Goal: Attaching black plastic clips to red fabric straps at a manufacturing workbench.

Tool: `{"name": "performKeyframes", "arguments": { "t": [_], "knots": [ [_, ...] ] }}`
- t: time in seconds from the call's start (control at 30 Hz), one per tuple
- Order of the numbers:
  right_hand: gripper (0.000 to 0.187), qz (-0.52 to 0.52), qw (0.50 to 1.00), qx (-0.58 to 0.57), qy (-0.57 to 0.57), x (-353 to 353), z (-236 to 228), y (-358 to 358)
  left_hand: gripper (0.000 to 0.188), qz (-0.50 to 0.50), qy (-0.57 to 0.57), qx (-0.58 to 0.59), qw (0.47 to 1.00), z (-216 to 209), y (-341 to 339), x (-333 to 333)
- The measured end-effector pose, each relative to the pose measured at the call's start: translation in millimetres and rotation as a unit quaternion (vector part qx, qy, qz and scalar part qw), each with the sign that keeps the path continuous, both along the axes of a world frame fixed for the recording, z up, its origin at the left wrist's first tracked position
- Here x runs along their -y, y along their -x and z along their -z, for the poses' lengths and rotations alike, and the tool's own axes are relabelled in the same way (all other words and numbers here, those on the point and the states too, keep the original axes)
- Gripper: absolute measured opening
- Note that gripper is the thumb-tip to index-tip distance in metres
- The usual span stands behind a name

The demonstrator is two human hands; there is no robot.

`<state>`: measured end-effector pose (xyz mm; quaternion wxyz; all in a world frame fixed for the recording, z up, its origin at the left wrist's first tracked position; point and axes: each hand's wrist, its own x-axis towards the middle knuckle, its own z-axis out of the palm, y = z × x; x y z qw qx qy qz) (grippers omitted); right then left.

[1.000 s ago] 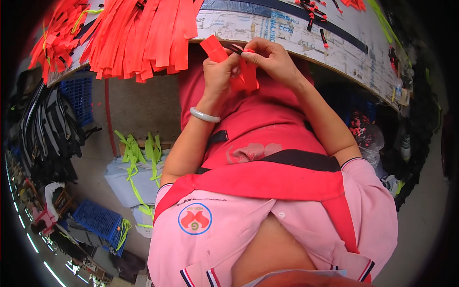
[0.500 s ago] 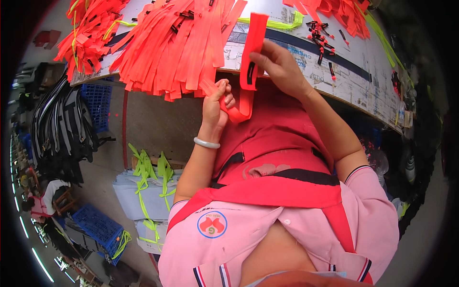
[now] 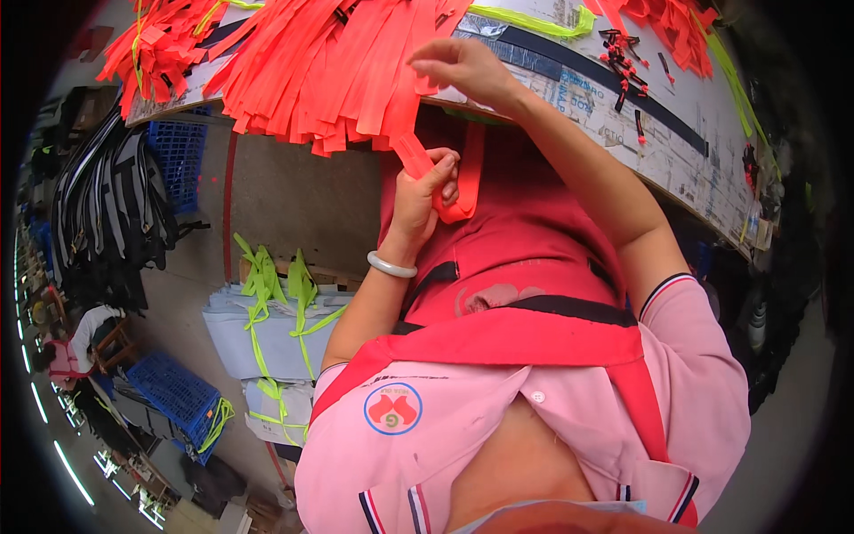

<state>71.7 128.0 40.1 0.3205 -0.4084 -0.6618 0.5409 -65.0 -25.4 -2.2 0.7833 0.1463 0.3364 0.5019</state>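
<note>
My left hand [image 3: 429, 198] is closed around a bright orange-red fabric strap [image 3: 457, 214]. The strap loops down in front of the apron; one side rises behind the fist and passes up toward the table edge. Overlapping it at the top is a thick fan of similar straps [image 3: 329, 80], hanging over the table's near edge. My right hand [image 3: 467, 73] hovers at the right side of this fan, its fingers reaching left and slightly apart, with nothing seen in them. Whether its fingertips touch the straps, I cannot tell.
The table [image 3: 685, 178] bears a dark band, small black-and-orange tabs [image 3: 623, 67] and a yellow-green ribbon [image 3: 534, 22]. More orange straps [image 3: 156, 49] lie at the far left. Black-and-grey straps [image 3: 111, 196], a blue crate [image 3: 178, 400] and tied grey-blue bundles [image 3: 258, 334] are lower left.
My right hand has let go of the strap end with the black piece and moved left and up to the fan. My left hand, still gripping its strap, has shifted slightly right.
</note>
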Motion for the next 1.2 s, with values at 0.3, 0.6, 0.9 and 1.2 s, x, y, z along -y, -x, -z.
{"name": "performKeyframes", "arguments": {
  "t": [0.3, 0.6, 0.9, 1.2],
  "knots": [
    [0.015, -0.096, 0.988, 0.117, -0.034, 85, -7, -41, 0.005, 0.095, -0.053, -0.137, 0.985, -6, -31, -5],
    [0.014, -0.041, 0.993, 0.061, -0.097, 103, -3, -68, 0.013, 0.190, -0.080, -0.175, 0.963, -13, -39, 0],
    [0.018, 0.055, 0.990, 0.073, -0.103, 91, -13, -115, 0.018, 0.192, -0.135, -0.170, 0.957, -70, -43, -22],
    [0.019, 0.148, 0.983, 0.080, -0.079, 60, -18, -146, 0.047, 0.423, -0.583, 0.308, 0.622, -268, 23, -37]
  ]
}}
